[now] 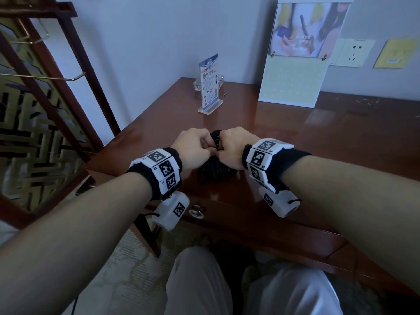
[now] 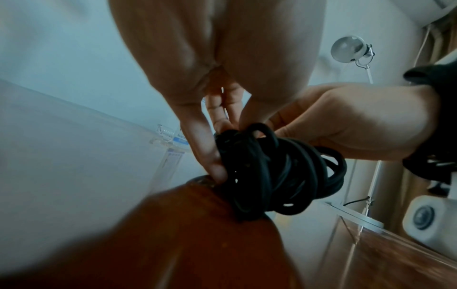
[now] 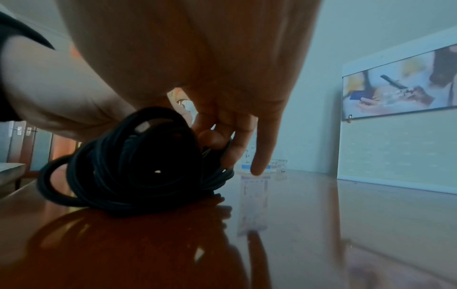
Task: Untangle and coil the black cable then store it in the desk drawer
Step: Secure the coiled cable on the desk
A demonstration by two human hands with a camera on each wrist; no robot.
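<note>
A bundle of black cable (image 1: 214,170) (image 2: 274,172) (image 3: 138,160) rests on the glossy brown desk (image 1: 318,151), near its front edge. My left hand (image 1: 195,147) (image 2: 217,140) and right hand (image 1: 231,146) (image 3: 222,144) meet above it, knuckles almost touching. Both pinch cable strands at the top of the bundle with curled fingers. In the right wrist view a plug end (image 3: 146,126) shows on top of the loops. The desk drawer (image 1: 227,214) below the front edge is closed, with a metal ring pull (image 1: 196,211).
A clear acrylic sign stand (image 1: 210,87) stands at the back of the desk, a large calendar board (image 1: 297,64) leans on the wall to its right. A wooden lattice screen (image 1: 38,105) stands at the left. My legs (image 1: 227,287) are under the desk.
</note>
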